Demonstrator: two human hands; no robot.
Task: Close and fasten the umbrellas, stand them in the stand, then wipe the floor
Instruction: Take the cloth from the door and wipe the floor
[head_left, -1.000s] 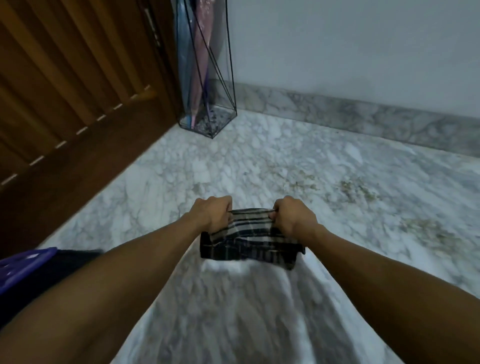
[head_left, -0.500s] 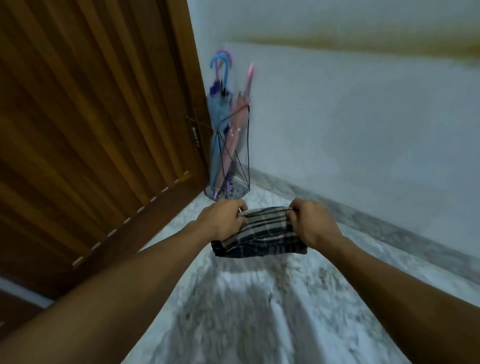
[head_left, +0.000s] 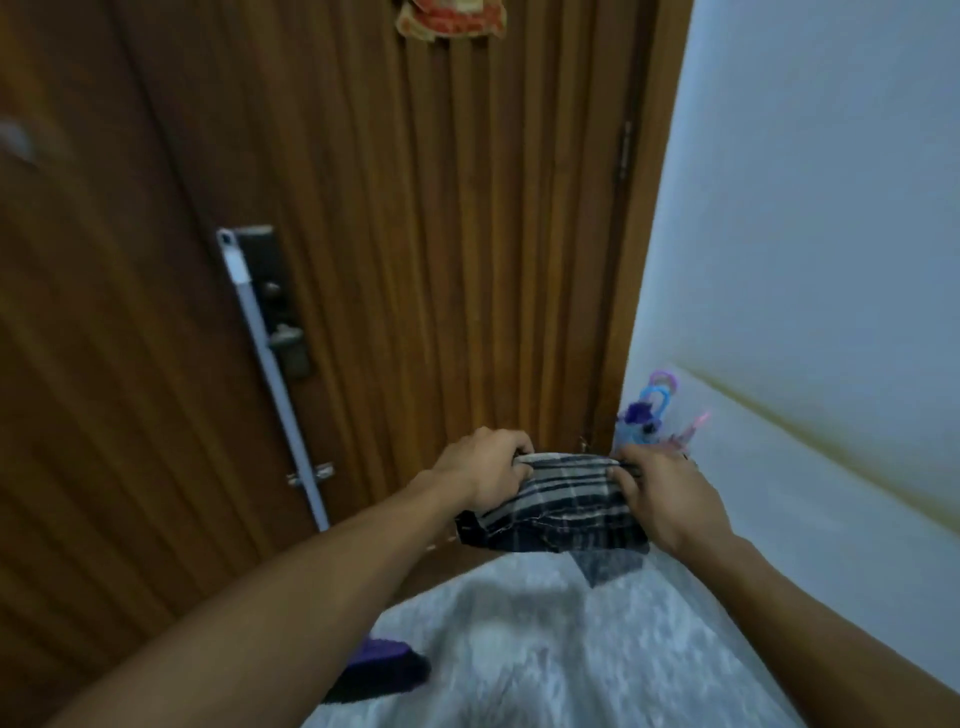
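Big wooden door (head_left: 363, 234) fills most of the view, vertical slats, with a long metal lock plate and handle (head_left: 270, 332) on its left part and some red-gold decoration (head_left: 449, 18) at the top edge. Pale wall (head_left: 810, 234) takes up the right side. Marble floor (head_left: 545, 660) is near, bottom middle, pretty blurry. Both hands hold a folded striped cloth (head_left: 561, 512) up in the air in front of the door: left hand (head_left: 485, 470) has its fingers curled over the left end, right hand (head_left: 662, 493) grips the right end. The umbrellas (head_left: 652, 415) sit far right in the corner between door and wall, only handles showing behind the right hand. Something dark purple (head_left: 387, 667) lies on the floor, near left.
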